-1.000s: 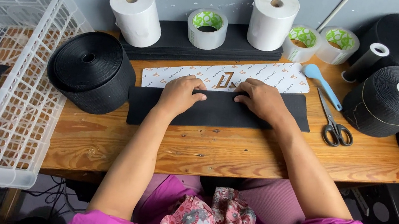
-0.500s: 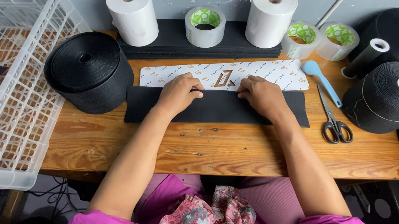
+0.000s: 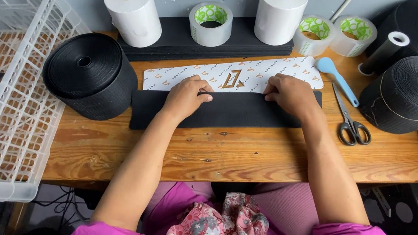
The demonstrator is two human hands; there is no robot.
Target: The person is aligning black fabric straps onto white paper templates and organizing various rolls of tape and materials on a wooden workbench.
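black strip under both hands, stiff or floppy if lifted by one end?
Probably floppy: the black strip lies dead flat on the table, thin and fabric-like. Likely light for its length. Its matte surface suggests it would drag, not slide, under the left hand and right hand.

Bare wood lay open along the near edge of the counter (image 3: pixel 224 164), giving a hand free passage in front of the black strip (image 3: pixel 232 113). A large black roll (image 3: pixel 89 79) blocked the left end, touching the strip, with a white basket (image 3: pixel 13 120) beyond it. Scissors (image 3: pixel 351 120) and more black rolls (image 3: pixel 414 94) crowded the right. Paper rolls (image 3: pixel 133 10) and tape rolls (image 3: pixel 210 22) lined the back wall.
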